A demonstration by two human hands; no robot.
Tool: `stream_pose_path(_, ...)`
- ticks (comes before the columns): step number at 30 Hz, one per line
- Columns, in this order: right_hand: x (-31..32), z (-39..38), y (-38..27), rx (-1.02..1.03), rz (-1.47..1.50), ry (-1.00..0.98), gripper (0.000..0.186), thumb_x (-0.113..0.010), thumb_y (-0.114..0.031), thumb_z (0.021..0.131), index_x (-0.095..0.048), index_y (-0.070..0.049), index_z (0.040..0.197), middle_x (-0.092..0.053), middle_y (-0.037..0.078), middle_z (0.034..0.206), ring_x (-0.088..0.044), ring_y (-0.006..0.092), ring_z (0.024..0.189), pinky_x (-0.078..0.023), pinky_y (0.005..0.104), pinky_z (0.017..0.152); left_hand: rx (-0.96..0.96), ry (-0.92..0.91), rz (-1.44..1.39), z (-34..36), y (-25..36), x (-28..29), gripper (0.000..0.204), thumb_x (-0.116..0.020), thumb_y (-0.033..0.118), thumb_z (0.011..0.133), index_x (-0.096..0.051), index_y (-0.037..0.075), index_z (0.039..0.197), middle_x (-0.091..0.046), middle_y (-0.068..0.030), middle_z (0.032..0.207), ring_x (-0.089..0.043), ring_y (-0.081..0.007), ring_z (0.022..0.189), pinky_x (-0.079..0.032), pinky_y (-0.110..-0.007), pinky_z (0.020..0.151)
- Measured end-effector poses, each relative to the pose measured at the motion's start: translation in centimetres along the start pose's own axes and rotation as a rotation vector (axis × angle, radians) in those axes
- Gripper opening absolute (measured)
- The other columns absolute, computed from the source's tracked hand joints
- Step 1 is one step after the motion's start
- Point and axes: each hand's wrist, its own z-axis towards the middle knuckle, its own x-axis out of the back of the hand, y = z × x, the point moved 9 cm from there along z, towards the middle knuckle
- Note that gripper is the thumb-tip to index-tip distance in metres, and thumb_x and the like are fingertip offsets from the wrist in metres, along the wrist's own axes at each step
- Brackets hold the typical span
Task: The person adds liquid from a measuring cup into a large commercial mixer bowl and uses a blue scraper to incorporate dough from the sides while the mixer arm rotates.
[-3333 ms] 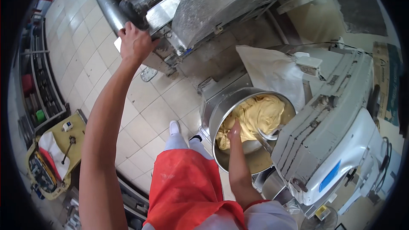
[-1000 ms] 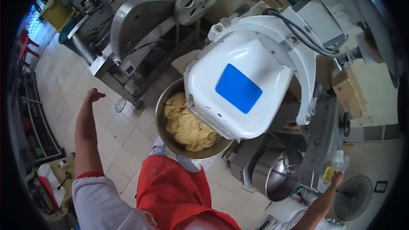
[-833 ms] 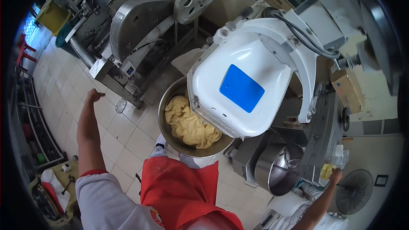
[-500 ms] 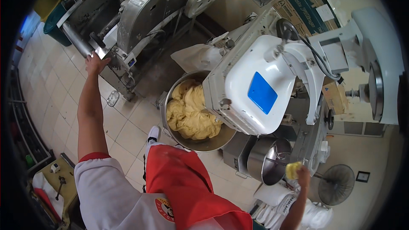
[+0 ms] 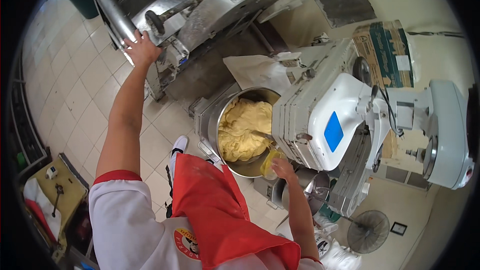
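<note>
My left hand (image 5: 142, 50) rests with fingers spread on the front edge of a metal dough roller machine (image 5: 220, 15), beside its long steel roller (image 5: 114, 12). In my right hand (image 5: 284, 168) is a yellow, see-through plastic cup (image 5: 270, 163), tilted over the near right rim of a large steel mixing bowl (image 5: 250, 169). What the cup holds is hard to make out. A big mass of yellow dough (image 5: 244, 126) fills much of the bowl. The mixer's metal hook (image 5: 262, 134) reaches into the dough, partly hidden by the mixer head (image 5: 295, 115).
A smaller steel bowl (image 5: 317, 185) stands right of the big one, under a second mixer. Cardboard boxes (image 5: 382, 52), a white stand mixer (image 5: 445, 135) and a fan (image 5: 368, 231) are at the right. A yellowish tabletop (image 5: 57, 195) sits at the lower left.
My right hand has swung left and forward with the yellow cup, from the smaller bowl to the big bowl's rim. The view has shifted; my left hand remains on the machine.
</note>
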Motion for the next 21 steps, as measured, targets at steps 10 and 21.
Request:
stream_pose_path(10,1.4,-0.5,-0.1,-0.285,0.007,0.157,0.027,-0.062,-0.030,0.079,-0.058,-0.008,0.093,-0.063,0.017,0.087,-0.062,0.0376,0.088,-0.048,0.0459,0.076,-0.018,0.053,-0.025,0.4,0.0,-0.4,0.072,-0.068,0.031,0.067,-0.044,0.011,0.132,-0.031,-0.0092,0.147,-0.023,-0.0534,0.131,-0.031,-0.063,0.099)
stream_pose_path(21,-3.8,3.7,-1.5,-0.114,-0.057,-0.224,0.028,-0.064,-0.033,0.079,-0.060,-0.011,0.096,-0.064,0.015,0.099,-0.062,0.0363,0.096,-0.048,0.0478,0.080,0.004,0.018,0.024,0.3,0.2,-0.1,0.075,-0.073,0.038,0.069,-0.043,0.012,0.133,-0.031,-0.0054,0.148,-0.023,-0.0475,0.133,-0.031,-0.064,0.099)
